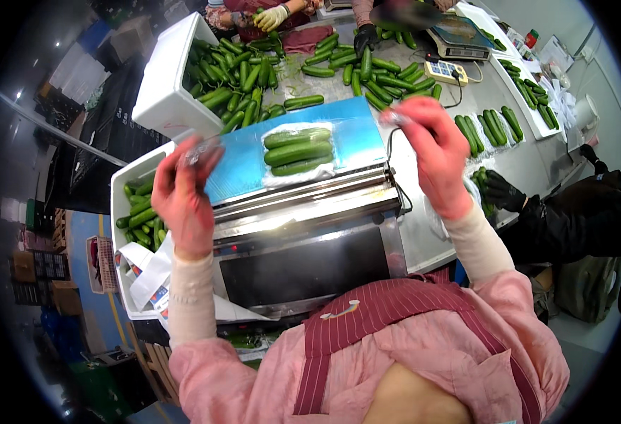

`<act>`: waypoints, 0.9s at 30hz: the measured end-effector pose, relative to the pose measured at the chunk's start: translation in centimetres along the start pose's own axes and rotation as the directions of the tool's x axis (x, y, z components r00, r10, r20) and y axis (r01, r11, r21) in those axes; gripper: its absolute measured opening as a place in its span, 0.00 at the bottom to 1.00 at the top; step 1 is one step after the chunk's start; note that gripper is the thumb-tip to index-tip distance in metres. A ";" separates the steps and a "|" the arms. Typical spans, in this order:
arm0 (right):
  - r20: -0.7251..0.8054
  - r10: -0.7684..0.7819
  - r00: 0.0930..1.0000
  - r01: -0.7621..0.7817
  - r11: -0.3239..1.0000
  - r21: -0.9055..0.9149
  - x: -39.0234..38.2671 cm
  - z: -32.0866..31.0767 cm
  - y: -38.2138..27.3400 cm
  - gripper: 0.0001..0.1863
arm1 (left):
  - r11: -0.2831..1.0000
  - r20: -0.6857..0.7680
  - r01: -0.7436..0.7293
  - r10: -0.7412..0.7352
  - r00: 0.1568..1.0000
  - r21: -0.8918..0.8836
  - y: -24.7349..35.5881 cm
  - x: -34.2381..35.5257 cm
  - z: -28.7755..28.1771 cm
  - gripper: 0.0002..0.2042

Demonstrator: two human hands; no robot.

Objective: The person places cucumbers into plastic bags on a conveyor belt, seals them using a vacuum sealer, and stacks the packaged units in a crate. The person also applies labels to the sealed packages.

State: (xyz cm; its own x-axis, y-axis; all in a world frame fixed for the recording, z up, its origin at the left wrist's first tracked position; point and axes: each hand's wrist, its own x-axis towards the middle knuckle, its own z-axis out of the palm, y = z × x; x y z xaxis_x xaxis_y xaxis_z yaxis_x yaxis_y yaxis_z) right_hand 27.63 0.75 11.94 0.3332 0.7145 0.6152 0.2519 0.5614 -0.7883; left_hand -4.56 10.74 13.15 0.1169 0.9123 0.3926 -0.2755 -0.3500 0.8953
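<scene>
My left hand (183,191) and my right hand (434,152) are raised at either side of a blue board (356,134), both closed on clear plastic film (196,150) stretched between them. Under the film, three cucumbers (296,152) lie side by side on white padding (296,178) on the board. Below is a steel wrapping machine (395,244) with a dark panel (300,265). Much of the film is too transparent to make out.
A white foam box (162,74) spills cucumbers at the back; another (123,233) stands left. Co-workers' gloved hands work behind (271,18) and at right (501,191). A power strip (441,71), scale (459,42) and cucumber packs (491,131) share the steel table (423,247).
</scene>
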 end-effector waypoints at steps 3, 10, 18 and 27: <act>0.104 -0.168 0.980 0.195 0.913 -0.358 4.3 3.0 5.6 0.10 | 0.918 0.143 -0.094 0.041 0.989 0.385 -4.5 5.2 0.1 0.18; 0.485 -0.011 0.875 0.376 0.646 -0.664 1.0 4.9 17.4 0.16 | 0.564 0.310 -0.069 -0.343 0.886 0.823 -16.0 5.8 -3.3 0.18; 0.388 0.049 0.920 0.218 0.760 -0.613 -0.7 5.3 15.0 0.12 | 0.844 0.188 0.137 -0.269 0.945 0.519 -16.1 2.8 -3.8 0.19; 0.199 0.589 0.783 -0.592 0.804 -0.049 -3.0 8.1 13.8 0.21 | 0.857 -0.005 0.486 -0.492 0.870 0.169 -14.1 1.7 -1.8 0.21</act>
State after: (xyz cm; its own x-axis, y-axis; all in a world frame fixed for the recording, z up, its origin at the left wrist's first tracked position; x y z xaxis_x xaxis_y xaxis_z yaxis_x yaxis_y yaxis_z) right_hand 22.72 9.78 -0.71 0.2282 0.9734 0.0189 0.0500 0.0077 -0.9987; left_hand -2.22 17.60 0.81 0.2327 0.9674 -0.1000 -0.0179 0.1071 0.9941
